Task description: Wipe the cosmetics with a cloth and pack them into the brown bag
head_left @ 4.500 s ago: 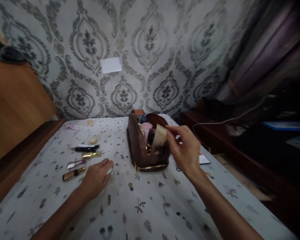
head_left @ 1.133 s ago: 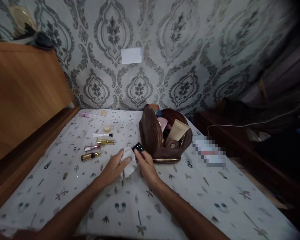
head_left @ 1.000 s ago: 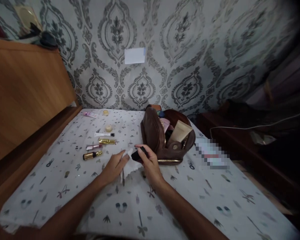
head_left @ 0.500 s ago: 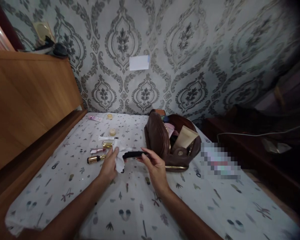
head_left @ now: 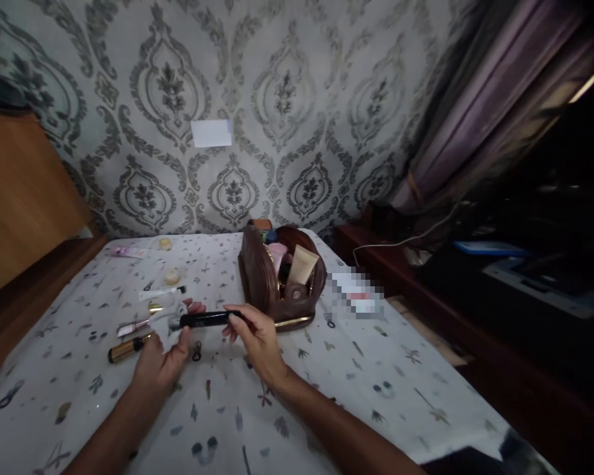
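A slim black cosmetic tube (head_left: 205, 319) lies level between my two hands. My right hand (head_left: 261, 343) pinches its right end between thumb and fingers. Around the left end, my left hand (head_left: 161, 363) is closed on a crumpled white wipe (head_left: 166, 322), which touches the tube. Just beyond my left hand lie a gold-and-black tube (head_left: 125, 349), a pinkish lipstick (head_left: 131, 328) and a gold cap (head_left: 155, 307), partly covered by the wipe. A white tube with a dark cap (head_left: 159, 293) rests behind them.
An unzipped brown bag (head_left: 255, 274) stands right of centre, with a beige tube (head_left: 303, 265) sticking out. Two small yellowish round pots (head_left: 171, 276) and a pink tube (head_left: 129, 252) sit farther back on the patterned cloth (head_left: 237, 422). A wooden panel (head_left: 24, 204) borders the left; the wall is behind.
The view has swung right, so everything sits farther left. My left hand has turned palm-up, bringing the wipe round the black tube's left end. My right hand still grips the tube.
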Tool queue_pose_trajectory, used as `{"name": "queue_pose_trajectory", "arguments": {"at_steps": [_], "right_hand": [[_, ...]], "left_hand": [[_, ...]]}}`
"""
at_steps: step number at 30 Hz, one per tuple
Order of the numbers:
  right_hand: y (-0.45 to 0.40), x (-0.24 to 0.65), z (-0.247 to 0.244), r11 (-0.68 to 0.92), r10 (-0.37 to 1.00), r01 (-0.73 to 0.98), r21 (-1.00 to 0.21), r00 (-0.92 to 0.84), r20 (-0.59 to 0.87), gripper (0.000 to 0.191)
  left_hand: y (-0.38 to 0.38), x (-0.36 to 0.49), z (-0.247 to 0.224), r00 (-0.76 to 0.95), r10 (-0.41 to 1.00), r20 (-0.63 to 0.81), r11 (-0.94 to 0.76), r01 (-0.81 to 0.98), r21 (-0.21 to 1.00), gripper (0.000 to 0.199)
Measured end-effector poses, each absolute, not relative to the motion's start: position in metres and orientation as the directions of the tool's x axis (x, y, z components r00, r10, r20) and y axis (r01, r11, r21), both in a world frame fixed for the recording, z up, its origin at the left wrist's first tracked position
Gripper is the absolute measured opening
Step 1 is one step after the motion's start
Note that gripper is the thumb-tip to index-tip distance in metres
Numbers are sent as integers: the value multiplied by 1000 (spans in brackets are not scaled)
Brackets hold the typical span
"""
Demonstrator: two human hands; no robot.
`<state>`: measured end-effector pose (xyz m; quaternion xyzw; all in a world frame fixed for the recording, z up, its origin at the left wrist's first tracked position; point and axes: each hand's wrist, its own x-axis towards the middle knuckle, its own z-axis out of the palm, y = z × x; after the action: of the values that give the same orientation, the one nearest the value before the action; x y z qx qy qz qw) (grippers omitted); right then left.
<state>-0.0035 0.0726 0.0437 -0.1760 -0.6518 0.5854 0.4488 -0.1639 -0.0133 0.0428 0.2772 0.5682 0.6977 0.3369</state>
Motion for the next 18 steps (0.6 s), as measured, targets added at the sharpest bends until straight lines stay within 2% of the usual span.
{"name": "queue_pose_trajectory", "arguments": {"at_steps": [3,6,8,11,13,15,18], "right_hand": [[72,6,52,306,751,-277,-911,-518,410,28],[76,25,64,364,766,-244,-899,-471,438,28],[82,45,74,408,783,-222,-886,-413,464,29],[95,79,94,505,799,-166,-847,-280,532,28],[105,101,108,584,790,-94,-806,-164,591,25],[116,117,120,647,761,-15,-762,-43,647,22],[131,131,132,698,708,108,-708,45,705,21]], "left_hand": [[-11,-161,42,-611,774,-167,-78,-353,933,35],[-8,-152,39,-597,772,-218,-1,-345,939,37],[-6,-145,41,-557,820,-133,35,-184,982,35],[0,-133,60,-363,926,104,-8,258,966,23],[10,-122,81,-160,967,200,-89,521,849,32],[23,-107,102,-6,969,248,-174,697,696,40],[46,-84,118,137,962,236,-210,923,323,49]]}}
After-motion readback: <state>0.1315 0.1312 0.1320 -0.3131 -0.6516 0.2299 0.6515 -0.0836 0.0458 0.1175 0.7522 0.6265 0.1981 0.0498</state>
